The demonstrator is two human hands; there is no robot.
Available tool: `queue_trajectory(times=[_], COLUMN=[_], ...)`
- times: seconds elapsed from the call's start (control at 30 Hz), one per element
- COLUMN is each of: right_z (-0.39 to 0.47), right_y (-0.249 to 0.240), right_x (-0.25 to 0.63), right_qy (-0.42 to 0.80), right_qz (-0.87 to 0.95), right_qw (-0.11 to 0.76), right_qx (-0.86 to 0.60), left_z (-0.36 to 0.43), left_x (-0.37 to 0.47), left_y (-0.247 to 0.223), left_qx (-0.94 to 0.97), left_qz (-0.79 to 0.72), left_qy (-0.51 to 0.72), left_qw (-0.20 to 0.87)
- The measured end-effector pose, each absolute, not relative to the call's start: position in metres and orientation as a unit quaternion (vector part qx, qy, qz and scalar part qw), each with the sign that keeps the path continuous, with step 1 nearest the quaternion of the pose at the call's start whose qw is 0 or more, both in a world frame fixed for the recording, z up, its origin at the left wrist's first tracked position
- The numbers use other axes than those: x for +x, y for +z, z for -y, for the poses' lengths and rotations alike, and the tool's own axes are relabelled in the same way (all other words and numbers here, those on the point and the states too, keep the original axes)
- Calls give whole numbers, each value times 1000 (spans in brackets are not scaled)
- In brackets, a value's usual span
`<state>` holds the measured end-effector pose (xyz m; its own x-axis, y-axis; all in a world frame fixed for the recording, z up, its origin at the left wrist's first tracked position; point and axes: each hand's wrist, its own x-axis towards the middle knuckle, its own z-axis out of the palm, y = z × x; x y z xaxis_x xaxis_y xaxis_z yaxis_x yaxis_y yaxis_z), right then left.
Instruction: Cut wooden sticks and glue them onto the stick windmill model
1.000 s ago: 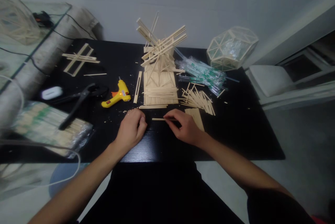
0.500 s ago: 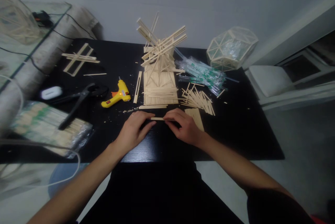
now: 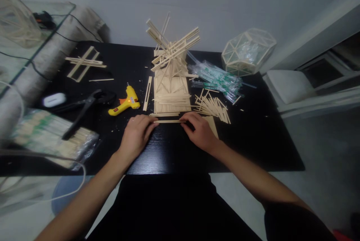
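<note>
A thin wooden stick (image 3: 168, 121) lies level between my hands, just in front of more sticks (image 3: 164, 114) at the base of a wooden stick model. My left hand (image 3: 138, 131) pinches its left end, and my right hand (image 3: 199, 131) pinches its right end. Whether it is one stick or two side by side I cannot tell. Behind, the model (image 3: 171, 87) has a slatted base and crossed stick blades on top. A flat wooden piece (image 3: 211, 125) lies partly behind my right hand.
A yellow glue gun (image 3: 126, 102), black pliers (image 3: 87, 107) and a bag of sticks (image 3: 53, 136) are on the left. A crossed stick frame (image 3: 84, 64) lies further back. To the right are loose sticks (image 3: 215, 109), plastic wrappers (image 3: 218, 79) and a geometric frame (image 3: 249, 52).
Both hands have moved slightly away from my body, toward the model. My left hand has slid left, so a longer stretch of stick shows between the hands.
</note>
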<state>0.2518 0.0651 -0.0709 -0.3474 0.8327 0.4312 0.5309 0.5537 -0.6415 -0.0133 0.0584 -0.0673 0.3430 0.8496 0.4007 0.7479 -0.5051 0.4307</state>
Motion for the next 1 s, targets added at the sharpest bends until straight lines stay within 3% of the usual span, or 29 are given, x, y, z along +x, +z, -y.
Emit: queue_trajectory(times=[0.7,1.0], right_z=[-67,-68], right_y=[-74,-75], right_x=[252,251], right_qy=[140,160], right_qz=[816,810], right_qw=[337,344], right_qx=[-449,-447], left_z=[-63,-63], left_x=[-20,-18], left_y=[-71,-70], left_qx=[767,761], left_qz=[-585,-581], left_qy=[264,281], left_qw=[28,61])
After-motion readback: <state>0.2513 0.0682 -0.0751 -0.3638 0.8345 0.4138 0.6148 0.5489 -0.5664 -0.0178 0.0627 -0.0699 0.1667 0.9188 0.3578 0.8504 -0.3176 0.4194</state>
